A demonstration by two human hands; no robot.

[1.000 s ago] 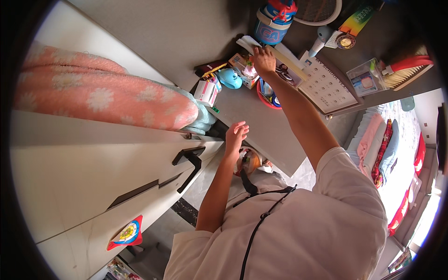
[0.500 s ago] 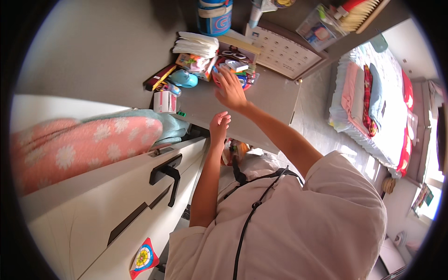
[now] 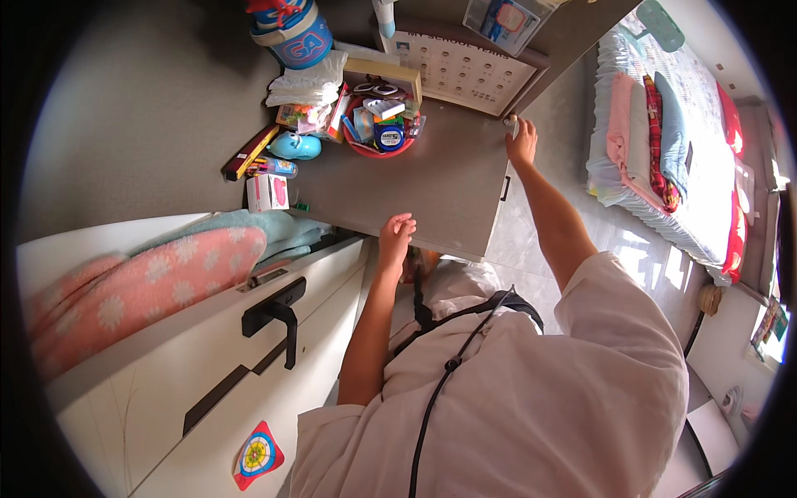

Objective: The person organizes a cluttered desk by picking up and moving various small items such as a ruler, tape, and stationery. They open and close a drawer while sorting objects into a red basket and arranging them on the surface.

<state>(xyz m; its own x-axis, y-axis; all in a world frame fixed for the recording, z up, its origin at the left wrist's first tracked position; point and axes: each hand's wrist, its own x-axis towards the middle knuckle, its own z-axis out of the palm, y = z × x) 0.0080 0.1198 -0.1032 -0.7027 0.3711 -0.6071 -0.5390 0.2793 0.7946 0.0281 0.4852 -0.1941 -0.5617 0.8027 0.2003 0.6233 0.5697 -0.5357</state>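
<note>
My right hand (image 3: 521,145) is at the far right corner of the grey cabinet top (image 3: 452,187), with its fingers closed around a small pale round object (image 3: 512,127). What kind of object it is cannot be made out. Over the cabinet's near edge hovers my left hand (image 3: 396,236), fingers loosely bent, nothing visible in it. Between the hands and farther back, a round red basket (image 3: 383,154) holds a blue tape measure (image 3: 389,138), a small white box (image 3: 383,109) and other small items. Dark-rimmed glasses (image 3: 375,88) lie at the basket's back.
Left of the basket are a blue toy-like item (image 3: 295,146), a pink-and-white box (image 3: 267,192) and white tissues (image 3: 305,83). A framed photo board (image 3: 461,70) and a blue bottle (image 3: 300,41) stand behind. At left is a white door (image 3: 224,349); at right, a bed (image 3: 639,141).
My right hand has left the red basket and moved right to the cabinet's corner, where it closes on the small round object. My left hand stays near the front edge. The view has shifted.
</note>
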